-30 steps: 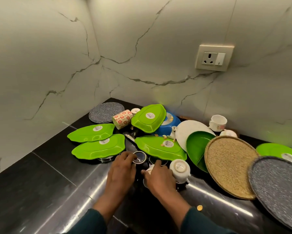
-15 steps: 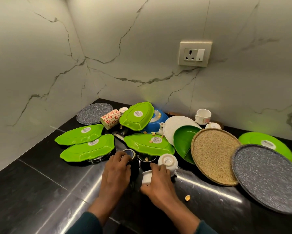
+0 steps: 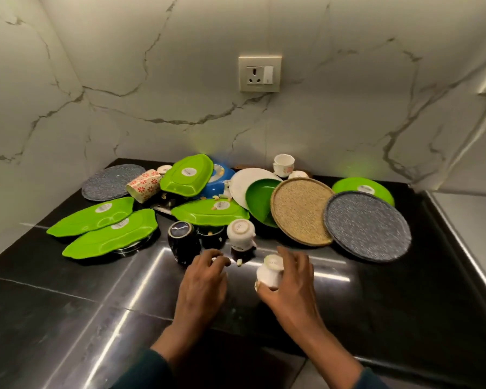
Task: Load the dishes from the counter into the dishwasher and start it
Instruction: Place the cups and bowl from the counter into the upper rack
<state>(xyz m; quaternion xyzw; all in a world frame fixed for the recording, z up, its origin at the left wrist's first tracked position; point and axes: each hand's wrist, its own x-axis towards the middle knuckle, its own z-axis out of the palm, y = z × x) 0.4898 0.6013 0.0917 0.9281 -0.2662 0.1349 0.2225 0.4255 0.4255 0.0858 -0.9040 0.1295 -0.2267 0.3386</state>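
White cup, upside down, sits clamped in the right hand fingers above the black counter; left hand fingers curl loosely, holding nothing.

counter looks like polished black stone, super glossy, streaky reflections all over; walls are pale veined marble with a softer sheen; the leaf-shaped green trays look like shiny smooth plastic; round mat is woven, rough and matt; grey plate has a speckled, grainy finish; the white cup looks glazed ceramic, smooth; dark cup is glossy too
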